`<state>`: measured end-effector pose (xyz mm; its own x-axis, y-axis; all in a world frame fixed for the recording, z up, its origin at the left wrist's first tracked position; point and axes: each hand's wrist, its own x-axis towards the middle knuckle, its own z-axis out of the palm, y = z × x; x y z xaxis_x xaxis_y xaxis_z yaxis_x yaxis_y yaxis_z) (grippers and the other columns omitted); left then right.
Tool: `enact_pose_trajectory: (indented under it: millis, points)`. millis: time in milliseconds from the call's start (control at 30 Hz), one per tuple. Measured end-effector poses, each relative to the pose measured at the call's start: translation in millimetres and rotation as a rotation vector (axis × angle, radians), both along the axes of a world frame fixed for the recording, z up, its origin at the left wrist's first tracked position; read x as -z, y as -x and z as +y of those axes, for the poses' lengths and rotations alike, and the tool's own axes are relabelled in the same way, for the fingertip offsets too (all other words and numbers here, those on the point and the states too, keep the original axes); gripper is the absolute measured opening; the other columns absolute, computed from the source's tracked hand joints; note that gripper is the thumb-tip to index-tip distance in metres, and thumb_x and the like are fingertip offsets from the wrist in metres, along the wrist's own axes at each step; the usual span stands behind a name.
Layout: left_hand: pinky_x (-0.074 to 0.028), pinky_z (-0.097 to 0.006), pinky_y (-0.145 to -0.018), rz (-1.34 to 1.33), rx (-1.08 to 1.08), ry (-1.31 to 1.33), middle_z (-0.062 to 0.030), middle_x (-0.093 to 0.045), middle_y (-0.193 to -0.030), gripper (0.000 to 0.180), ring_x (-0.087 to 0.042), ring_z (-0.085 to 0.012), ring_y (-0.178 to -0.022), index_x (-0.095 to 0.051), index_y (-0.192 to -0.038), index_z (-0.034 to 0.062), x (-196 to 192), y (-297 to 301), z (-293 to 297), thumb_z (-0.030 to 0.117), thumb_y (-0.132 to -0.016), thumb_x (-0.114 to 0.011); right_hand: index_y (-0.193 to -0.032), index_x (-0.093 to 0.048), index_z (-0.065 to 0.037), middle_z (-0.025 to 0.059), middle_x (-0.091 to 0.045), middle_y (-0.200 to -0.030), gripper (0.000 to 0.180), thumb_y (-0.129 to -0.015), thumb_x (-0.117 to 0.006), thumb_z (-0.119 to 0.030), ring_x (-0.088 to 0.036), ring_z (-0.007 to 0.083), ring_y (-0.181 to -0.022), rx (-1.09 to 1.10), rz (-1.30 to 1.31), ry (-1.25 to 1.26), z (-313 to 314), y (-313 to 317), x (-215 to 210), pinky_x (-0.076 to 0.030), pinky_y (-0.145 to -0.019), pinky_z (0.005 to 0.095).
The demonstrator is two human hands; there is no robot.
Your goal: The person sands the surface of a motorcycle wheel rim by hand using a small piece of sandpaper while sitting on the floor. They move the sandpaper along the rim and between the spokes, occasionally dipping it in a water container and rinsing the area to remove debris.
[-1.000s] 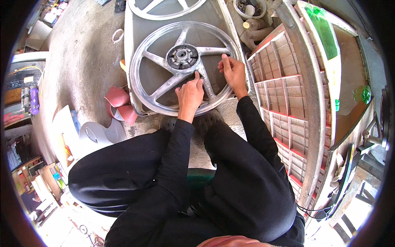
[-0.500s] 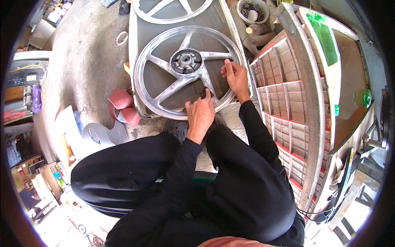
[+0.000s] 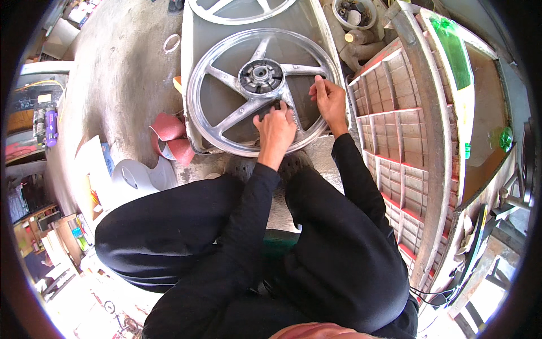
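A silver five-spoke alloy wheel (image 3: 226,121) lies flat in a grey tray (image 3: 192,51) on the floor in front of my knees. My left hand (image 3: 275,131) presses on the lower right spoke just below the dark hub (image 3: 259,76). Its fingers are bent over a small dark piece, apparently sandpaper (image 3: 279,106). My right hand (image 3: 327,100) grips the wheel's rim on the right side, thumb on top. Both forearms are in black sleeves.
Reddish sandpaper sheets (image 3: 169,135) lie left of the tray next to a grey plastic cover (image 3: 138,176). A second wheel (image 3: 243,8) lies beyond the first. A rack of red-edged compartments (image 3: 395,130) stands close on the right, a can of parts (image 3: 354,14) behind it.
My left hand slid down the spoke toward the rim half a second ago and has now come back up toward the hub. The right hand has stayed on the rim.
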<state>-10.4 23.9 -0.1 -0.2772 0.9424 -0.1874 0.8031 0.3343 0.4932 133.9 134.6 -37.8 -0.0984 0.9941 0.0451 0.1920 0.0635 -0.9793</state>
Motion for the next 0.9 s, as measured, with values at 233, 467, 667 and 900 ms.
enact_pose_trajectory:
  millis: [233, 467, 667, 900]
  points:
    - [-0.035, -0.069, -0.115, 0.033, 0.066, -0.052, -0.0362, -0.07, -0.127, 0.05, -0.062, -0.0441, -0.134, -0.061, -0.146, -0.0072, -5.5, -27.6, -39.7, 0.022, -0.105, -0.061, -0.085, -0.075, 0.005, 0.0082, -0.072, -0.073, 0.053, -0.112, -0.062, -0.038, -0.067, 0.013, -0.063, -0.016, -0.018, 0.069, -3.6, -4.6, 3.4, -0.053, -0.062, 0.0297]
    - [-0.055, -0.054, -0.094, -0.097, 0.006, -0.076, -0.0348, -0.07, -0.116, 0.046, -0.067, -0.0475, -0.112, -0.061, -0.14, -0.0123, -3.9, -29.3, -29.4, 0.014, -0.103, -0.061, -0.085, -0.075, 0.005, 0.0079, -0.072, -0.07, 0.051, -0.112, -0.062, -0.037, -0.068, 0.0133, -0.062, 0.006, -0.014, 0.066, -2.1, -3.6, 0.7, -0.053, -0.06, 0.0308]
    - [-0.055, -0.056, -0.094, -0.102, -0.059, -0.107, -0.0359, -0.07, -0.112, 0.045, -0.068, -0.0505, -0.104, -0.061, -0.14, -0.0125, 2.9, -15.3, -6.4, 0.014, -0.103, -0.061, -0.084, -0.075, 0.004, 0.0079, -0.071, -0.069, 0.051, -0.112, -0.062, -0.036, -0.067, 0.0134, -0.061, -0.004, -0.012, 0.046, -5.2, 2.7, -0.7, -0.052, -0.059, 0.0316]
    - [-0.057, -0.058, -0.081, -0.106, -0.04, -0.203, -0.0378, -0.071, -0.096, 0.036, -0.072, -0.0534, -0.092, -0.072, -0.123, -0.0099, 0.5, -18.0, -13.1, 0.018, -0.104, -0.06, -0.083, -0.075, 0.004, 0.0082, -0.071, -0.069, 0.052, -0.112, -0.062, -0.037, -0.068, 0.0136, -0.062, -0.008, -0.032, 0.047, -2.7, -0.9, -0.6, -0.052, -0.06, 0.0312]
